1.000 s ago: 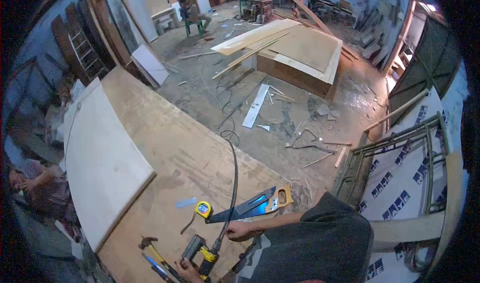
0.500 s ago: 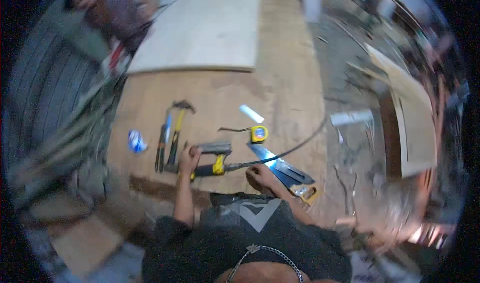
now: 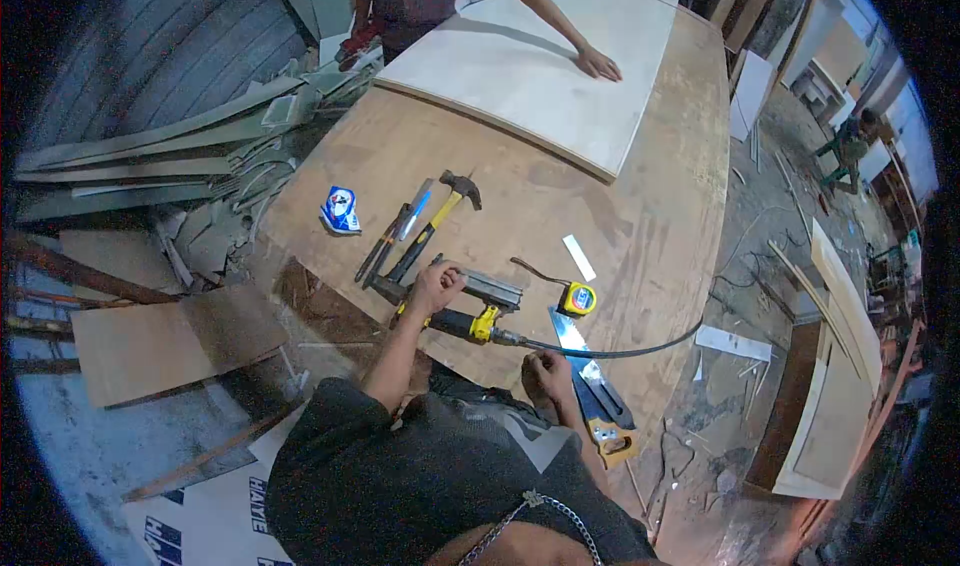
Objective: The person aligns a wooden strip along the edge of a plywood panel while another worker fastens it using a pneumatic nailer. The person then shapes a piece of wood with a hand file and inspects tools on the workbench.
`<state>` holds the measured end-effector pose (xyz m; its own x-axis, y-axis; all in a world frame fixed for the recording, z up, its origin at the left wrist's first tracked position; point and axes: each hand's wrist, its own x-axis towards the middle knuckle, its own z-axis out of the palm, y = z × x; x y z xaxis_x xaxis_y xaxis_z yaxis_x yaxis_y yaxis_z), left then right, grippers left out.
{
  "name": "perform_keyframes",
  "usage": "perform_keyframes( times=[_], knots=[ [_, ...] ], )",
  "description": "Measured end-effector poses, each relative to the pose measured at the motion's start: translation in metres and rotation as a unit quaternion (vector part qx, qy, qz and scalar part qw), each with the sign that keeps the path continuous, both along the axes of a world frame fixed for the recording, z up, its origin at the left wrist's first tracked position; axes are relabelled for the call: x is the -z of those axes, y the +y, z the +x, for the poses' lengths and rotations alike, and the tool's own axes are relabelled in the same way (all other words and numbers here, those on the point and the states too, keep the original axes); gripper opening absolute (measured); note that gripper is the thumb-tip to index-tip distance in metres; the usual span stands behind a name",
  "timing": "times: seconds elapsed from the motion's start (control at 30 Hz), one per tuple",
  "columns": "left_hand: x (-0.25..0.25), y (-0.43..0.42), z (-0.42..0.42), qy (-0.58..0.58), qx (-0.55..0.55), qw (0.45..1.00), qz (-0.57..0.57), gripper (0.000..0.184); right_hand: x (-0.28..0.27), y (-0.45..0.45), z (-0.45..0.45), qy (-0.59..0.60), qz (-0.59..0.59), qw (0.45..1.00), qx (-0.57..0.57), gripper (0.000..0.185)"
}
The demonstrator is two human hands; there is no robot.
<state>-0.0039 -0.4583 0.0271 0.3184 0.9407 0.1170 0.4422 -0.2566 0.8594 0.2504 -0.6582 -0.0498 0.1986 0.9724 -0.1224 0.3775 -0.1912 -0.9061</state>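
Note:
My left hand [image 3: 438,286] is curled on the yellow-and-black nail gun [image 3: 484,324], which lies by the table's near edge with a black hose attached. My right hand [image 3: 548,374] is closed beside the handsaw [image 3: 592,378]; whatever its fingers hold, if anything, is hidden. The hose [image 3: 630,352] crosses over the saw blade. A yellow tape measure [image 3: 577,300] sits above the blade, near a small white strip [image 3: 578,258]. Left of the gun lie a hammer [image 3: 436,224], a blue tool [image 3: 414,216] and a dark tool [image 3: 384,242].
A white panel [image 3: 540,76] covers the far part of the wooden table [image 3: 480,166]; a co-worker's hand [image 3: 598,64] rests on it. A blue-and-white packet [image 3: 341,211] lies at the left. Stacked boards [image 3: 825,406] stand on the floor at right, and another person sits farther back.
The view has swung left and down onto the table. The co-worker's arm now reaches across the white panel. My left hand stays at the nail gun and my right beside the saw.

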Motion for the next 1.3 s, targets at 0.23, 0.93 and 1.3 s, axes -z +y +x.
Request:
perform_keyframes(
  times=[0.23, 0.93, 1.3],
  knots=[
    [-0.008, -0.002, 0.001, 0.011, -0.001, 1.000, 0.001, 0.026, -0.027, 0.002, -0.003, 0.017, -0.033, 0.999, -0.001, 0.021],
    [0.000, 0.002, 0.003, 0.028, 0.005, 1.000, -0.010, 0.024, -0.037, 0.002, 0.000, 0.006, -0.035, 0.999, -0.022, 0.021],
    [-0.004, -0.004, 0.007, 0.015, 0.018, 1.000, -0.021, 0.022, -0.073, 0.005, 0.004, 0.054, -0.166, 0.984, -0.043, 0.027]
  ],
)
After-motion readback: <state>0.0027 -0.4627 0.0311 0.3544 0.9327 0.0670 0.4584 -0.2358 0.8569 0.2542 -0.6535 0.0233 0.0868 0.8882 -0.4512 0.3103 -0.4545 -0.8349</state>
